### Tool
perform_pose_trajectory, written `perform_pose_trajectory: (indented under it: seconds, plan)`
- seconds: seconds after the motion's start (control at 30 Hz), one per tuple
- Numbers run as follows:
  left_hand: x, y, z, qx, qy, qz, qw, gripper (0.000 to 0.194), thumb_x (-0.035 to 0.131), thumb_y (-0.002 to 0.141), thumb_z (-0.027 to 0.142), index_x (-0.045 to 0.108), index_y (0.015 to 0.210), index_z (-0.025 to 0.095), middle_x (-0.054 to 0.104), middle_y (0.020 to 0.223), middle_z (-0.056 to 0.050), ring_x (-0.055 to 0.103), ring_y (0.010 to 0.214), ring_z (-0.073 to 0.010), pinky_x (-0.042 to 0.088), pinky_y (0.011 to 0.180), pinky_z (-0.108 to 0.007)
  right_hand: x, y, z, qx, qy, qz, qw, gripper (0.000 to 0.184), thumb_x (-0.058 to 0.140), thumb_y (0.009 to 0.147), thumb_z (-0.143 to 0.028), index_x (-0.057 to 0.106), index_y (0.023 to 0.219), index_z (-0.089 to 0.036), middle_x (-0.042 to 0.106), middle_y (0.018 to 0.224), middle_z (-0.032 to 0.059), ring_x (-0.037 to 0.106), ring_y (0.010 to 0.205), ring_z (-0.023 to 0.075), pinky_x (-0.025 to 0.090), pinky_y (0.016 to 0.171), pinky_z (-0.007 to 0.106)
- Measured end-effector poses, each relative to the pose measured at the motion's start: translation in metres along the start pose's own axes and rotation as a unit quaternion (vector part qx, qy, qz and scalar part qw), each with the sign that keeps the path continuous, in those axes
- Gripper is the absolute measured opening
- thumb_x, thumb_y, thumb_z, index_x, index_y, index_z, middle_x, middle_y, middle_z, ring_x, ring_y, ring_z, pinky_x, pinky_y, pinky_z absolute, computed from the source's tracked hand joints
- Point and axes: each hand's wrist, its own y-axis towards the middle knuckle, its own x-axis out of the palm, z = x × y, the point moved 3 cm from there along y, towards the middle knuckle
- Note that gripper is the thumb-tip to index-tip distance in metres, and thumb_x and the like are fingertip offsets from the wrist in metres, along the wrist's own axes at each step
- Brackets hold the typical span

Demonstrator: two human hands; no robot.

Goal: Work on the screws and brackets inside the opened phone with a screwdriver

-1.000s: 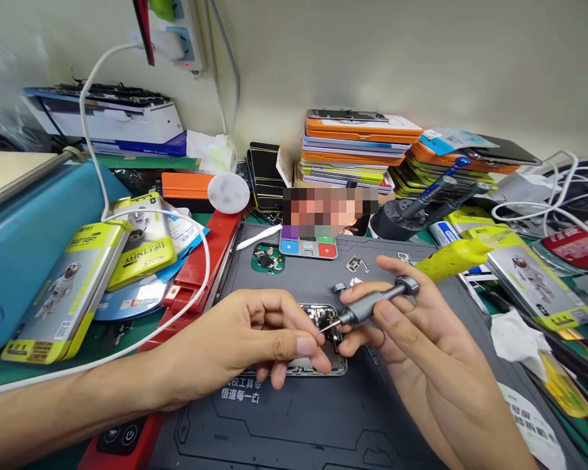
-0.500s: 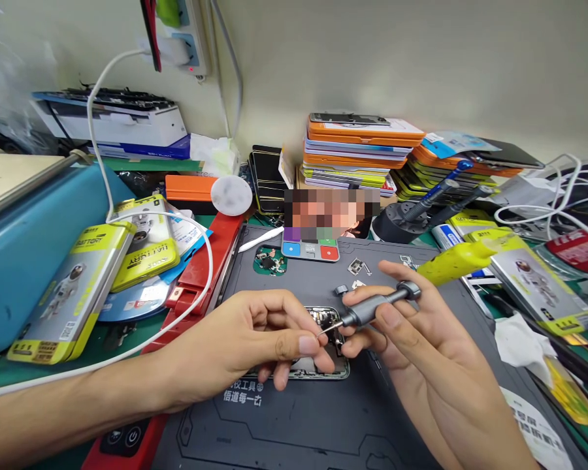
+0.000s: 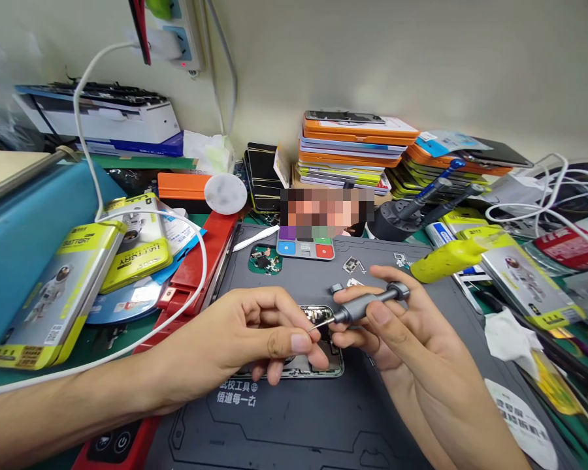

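Observation:
An opened phone (image 3: 318, 362) lies on the dark grey work mat (image 3: 294, 418), its inner parts showing between my hands. My right hand (image 3: 411, 339) grips a grey precision screwdriver (image 3: 365, 305), whose thin tip points left toward my left thumb. My left hand (image 3: 247, 336) rests over the phone with thumb and forefinger pinched together right at the screwdriver tip; whatever they pinch is too small to make out. Small loose metal parts (image 3: 353, 264) lie on the mat just beyond the phone.
A red device (image 3: 200, 271) lies along the mat's left side under a white cable (image 3: 142, 215). Yellow battery packs (image 3: 68, 287) sit on the left, and stacked orange and yellow boxes (image 3: 357, 150) at the back. A yellow-handled tool (image 3: 445, 258), cables and a tissue (image 3: 507, 333) crowd the right.
Both hands stay together over the phone, and the grip on the screwdriver is unchanged. Only the view shifts slightly.

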Motion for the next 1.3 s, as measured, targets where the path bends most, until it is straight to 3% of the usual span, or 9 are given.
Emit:
perform_pose_trajectory:
  seconds: [0.5, 0.73, 1.3]
  plan:
    - [0.0, 0.0, 0.003, 0.007, 0.017, 0.02, 1.0, 0.03, 0.078, 0.099, 0.047, 0.069, 0.101, 0.019, 0.08, 0.098, -0.002, 0.055, 0.064, -0.0064, 0.039, 0.06, -0.02, 0.0, 0.0, 0.001, -0.012, -0.005, 0.002, 1.0, 0.036, 0.081, 0.095, -0.037, 0.058, 0.123, -0.033, 0.083, 0.107, 0.0023, 0.081, 0.075, 0.0142, 0.066, 0.074, 0.024]
    - [0.003, 0.003, 0.005, 0.007, 0.01, 0.03, 0.999, 0.03, 0.078, 0.099, 0.046, 0.068, 0.1, 0.017, 0.08, 0.098, -0.003, 0.057, 0.061, -0.0061, 0.039, 0.058, -0.02, -0.004, -0.002, 0.003, -0.056, -0.03, 0.035, 0.997, 0.038, 0.083, 0.093, -0.036, 0.056, 0.12, -0.034, 0.083, 0.111, 0.002, 0.083, 0.079, 0.0175, 0.068, 0.079, 0.029]
    - [0.004, 0.001, 0.005, 0.003, 0.008, 0.025, 1.0, 0.029, 0.076, 0.101, 0.046, 0.069, 0.099, 0.017, 0.08, 0.103, -0.004, 0.057, 0.063, -0.0064, 0.04, 0.06, -0.021, -0.005, -0.009, 0.0, -0.104, -0.082, 0.021, 0.991, 0.034, 0.077, 0.097, -0.032, 0.055, 0.123, -0.038, 0.081, 0.116, 0.003, 0.08, 0.08, 0.0205, 0.068, 0.078, 0.037]
